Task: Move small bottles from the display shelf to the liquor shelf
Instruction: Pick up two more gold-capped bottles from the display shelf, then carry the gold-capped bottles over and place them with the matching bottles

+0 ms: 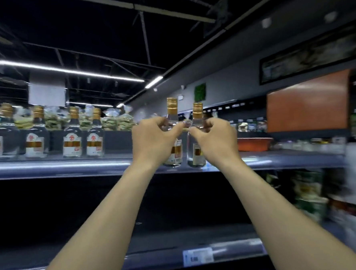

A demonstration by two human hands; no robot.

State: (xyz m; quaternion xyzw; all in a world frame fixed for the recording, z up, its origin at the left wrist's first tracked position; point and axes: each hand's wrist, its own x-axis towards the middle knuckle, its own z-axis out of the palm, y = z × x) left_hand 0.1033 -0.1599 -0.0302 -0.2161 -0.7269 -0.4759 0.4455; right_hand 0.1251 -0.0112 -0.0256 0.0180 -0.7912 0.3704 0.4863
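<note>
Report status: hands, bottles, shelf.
Left hand grips left bottle. Right hand grips right bottle. Both upright at shelf edge. Nothing blocking; more bottles stand left.

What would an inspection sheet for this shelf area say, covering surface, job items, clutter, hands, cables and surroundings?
Surface: grey metal shelf; dark lower tier carries a white price tag.
Job's things: two small clear glass bottles with gold caps, left bottle and right bottle, upright side by side at the front edge; matching row of bottles further left.
Clutter: orange plastic tray to the right.
Hands: left hand grips the left bottle, right hand the right bottle, fingers curled round them.
Cables: nothing seen.
Surroundings: bagged goods behind; ceiling light strips; right side blurred.
</note>
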